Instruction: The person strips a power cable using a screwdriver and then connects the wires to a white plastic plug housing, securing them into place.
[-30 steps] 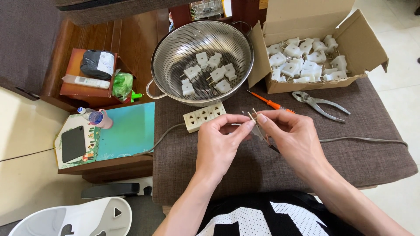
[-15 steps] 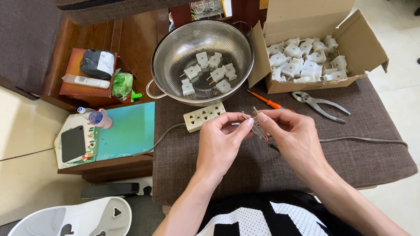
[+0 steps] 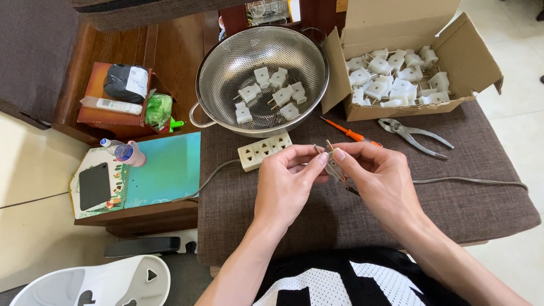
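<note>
Both hands meet over the middle of the brown cushioned bench (image 3: 453, 209) — the left hand (image 3: 289, 184) and right hand (image 3: 379, 178) each pinch the bared end of a grey cable (image 3: 470, 181) between thumb and forefinger, just in front of the white power strip (image 3: 264, 152).

Two bare forearms, left hand (image 3: 289, 187), right hand (image 3: 379, 181) — black-and-white mesh jersey at the torso.

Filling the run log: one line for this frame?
left hand: pinching wire end | right hand: pinching same wire | nearby: power strip, screwdriver, pliers
</note>
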